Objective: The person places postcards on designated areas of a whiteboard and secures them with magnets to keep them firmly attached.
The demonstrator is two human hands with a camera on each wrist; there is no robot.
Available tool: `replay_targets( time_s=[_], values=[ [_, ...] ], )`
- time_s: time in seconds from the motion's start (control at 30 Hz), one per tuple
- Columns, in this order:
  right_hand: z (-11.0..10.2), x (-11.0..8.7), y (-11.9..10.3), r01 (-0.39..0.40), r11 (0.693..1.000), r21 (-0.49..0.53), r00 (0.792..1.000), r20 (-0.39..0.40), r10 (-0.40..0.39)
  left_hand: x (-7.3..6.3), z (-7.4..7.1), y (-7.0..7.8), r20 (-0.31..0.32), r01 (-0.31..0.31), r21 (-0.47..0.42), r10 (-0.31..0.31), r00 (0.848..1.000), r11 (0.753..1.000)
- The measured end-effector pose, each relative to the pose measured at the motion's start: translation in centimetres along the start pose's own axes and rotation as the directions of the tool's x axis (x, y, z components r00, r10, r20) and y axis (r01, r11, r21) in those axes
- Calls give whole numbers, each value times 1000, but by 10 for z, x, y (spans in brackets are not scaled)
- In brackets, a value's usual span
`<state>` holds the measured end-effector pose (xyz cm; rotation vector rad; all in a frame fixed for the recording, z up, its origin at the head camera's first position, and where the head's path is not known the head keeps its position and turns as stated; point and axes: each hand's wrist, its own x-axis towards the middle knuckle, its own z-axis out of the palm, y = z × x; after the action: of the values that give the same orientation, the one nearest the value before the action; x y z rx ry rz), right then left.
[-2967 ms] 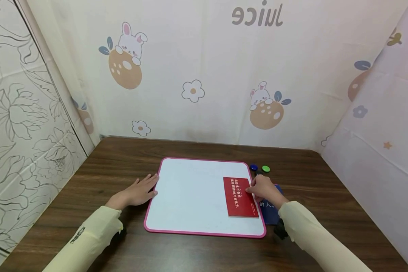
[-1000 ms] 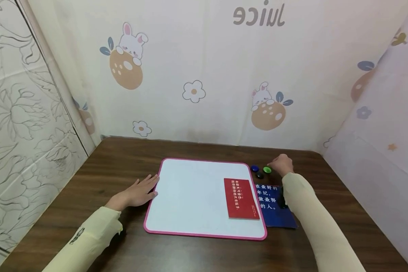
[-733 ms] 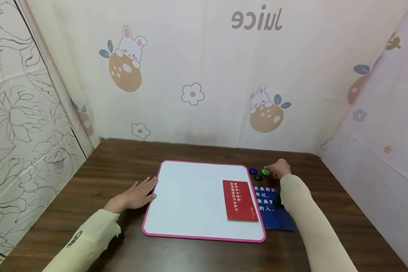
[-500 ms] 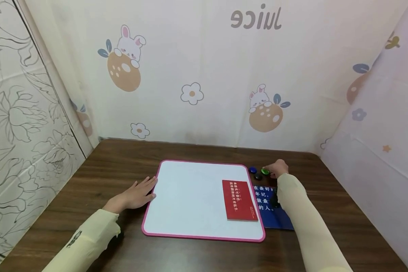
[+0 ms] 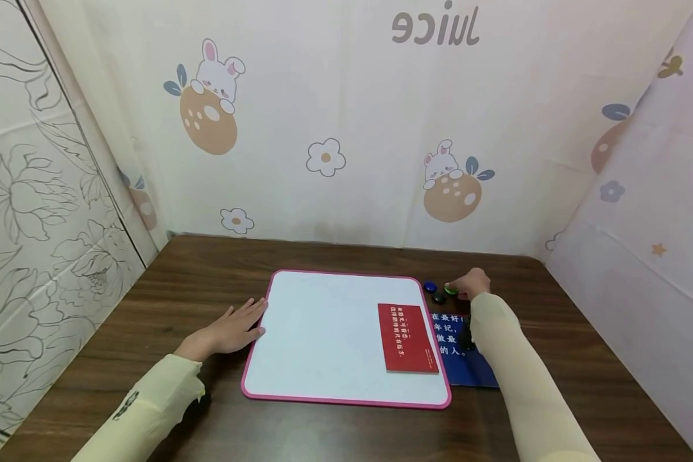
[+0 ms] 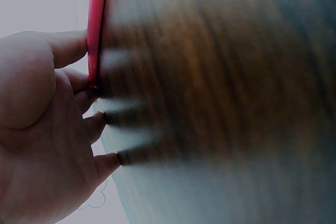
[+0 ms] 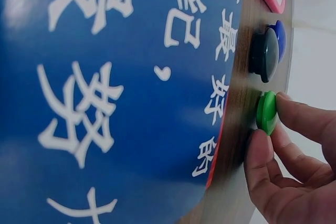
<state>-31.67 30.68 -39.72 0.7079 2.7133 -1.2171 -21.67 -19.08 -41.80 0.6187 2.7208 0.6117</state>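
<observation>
My right hand (image 5: 472,284) pinches a green round magnet (image 7: 268,113) between thumb and fingers, at the right side of the table. Close by on the wood sit a black magnet (image 7: 264,53) and a blue magnet (image 5: 430,287). With fingers stretched out, my left hand (image 5: 229,330) rests on the table, its fingertips touching the left edge of a pink-framed whiteboard (image 5: 317,337). In the left wrist view, the fingers (image 6: 71,50) meet the pink frame. On the board's right part lies a red booklet (image 5: 407,338) with white Chinese characters.
A blue booklet (image 5: 468,371) with white characters lies right of the board, partly under my right forearm in the head view. The dark wooden table (image 5: 208,269) meets a patterned curtain (image 5: 369,115) at the back.
Three seconds ago my right hand was at the red booklet's edge. It has since moved away to the back right and taken hold of the green magnet. My left hand has stayed put.
</observation>
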Motion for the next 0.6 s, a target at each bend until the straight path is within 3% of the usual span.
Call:
replay_targets(
  time_s=[0.3,0.6],
  values=[
    [-2,10,10,-24,1000,7,1000,8,24,0,3,1,9,1,4,-1,1000,1000],
    [-8,4,17,-13,997,78,998,61,8,-4,3,5,0,-10,-19,10,1000,1000]
  ],
)
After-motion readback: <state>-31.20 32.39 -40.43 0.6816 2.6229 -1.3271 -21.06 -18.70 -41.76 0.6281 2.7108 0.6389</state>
